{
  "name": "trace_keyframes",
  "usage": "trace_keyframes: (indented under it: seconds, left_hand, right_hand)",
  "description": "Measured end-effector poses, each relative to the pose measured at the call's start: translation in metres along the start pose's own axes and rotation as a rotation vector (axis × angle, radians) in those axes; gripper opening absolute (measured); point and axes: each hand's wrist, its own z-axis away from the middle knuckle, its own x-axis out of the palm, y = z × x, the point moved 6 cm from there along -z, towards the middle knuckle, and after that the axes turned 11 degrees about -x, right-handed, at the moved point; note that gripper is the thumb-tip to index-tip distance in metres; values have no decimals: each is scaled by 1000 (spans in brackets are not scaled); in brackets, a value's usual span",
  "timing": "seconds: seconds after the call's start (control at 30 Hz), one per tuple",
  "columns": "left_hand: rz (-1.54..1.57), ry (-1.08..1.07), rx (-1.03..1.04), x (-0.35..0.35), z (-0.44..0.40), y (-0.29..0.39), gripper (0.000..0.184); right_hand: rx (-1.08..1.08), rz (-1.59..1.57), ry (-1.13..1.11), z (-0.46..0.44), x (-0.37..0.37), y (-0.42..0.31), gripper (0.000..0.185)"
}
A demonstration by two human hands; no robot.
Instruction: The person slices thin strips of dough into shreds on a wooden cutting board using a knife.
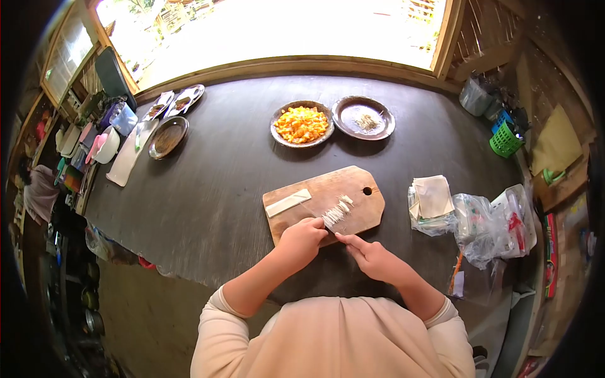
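A wooden cutting board (368,217) with a hole at its right end lies before me. On it are a pale flat strip (288,203) at the left and a row of thin white slivers (338,213) near the middle. My left hand (302,240) is closed at the board's front edge, beside the slivers; what its fingers press on is too small to make out. My right hand (372,257) is closed on a knife, of which only a small part shows by the slivers. The two hands are close together but apart.
Beyond the board stand a plate of orange pieces (302,125) and a plate with pale scraps (363,118). A brown dish (168,137) is at the left. Wrappers (432,196) and plastic bags (477,228) lie right; a green basket (505,140) sits farther back.
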Motion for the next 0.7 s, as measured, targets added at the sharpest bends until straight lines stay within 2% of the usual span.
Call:
trace_keyframes:
  seconds: [0.23,0.33,0.4,0.63,0.7]
  left_hand:
    - [-35,-5,10,0,1,-1,20]
    - [-28,-4,-4,-3,1,2,19]
    - [-11,-1,-1,2,2,-2,18]
    - [6,8,5,-2,1,0,15]
    - [-13,-6,-7,-2,1,0,16]
  right_hand:
    - [-5,-49,-4,8,-5,0,40]
    - [68,-15,-27,6,-2,0,38]
    - [-74,67,32,1,4,7,37]
    - [-106,13,30,6,-1,1,38]
    - [-8,27,-26,9,-2,-3,39]
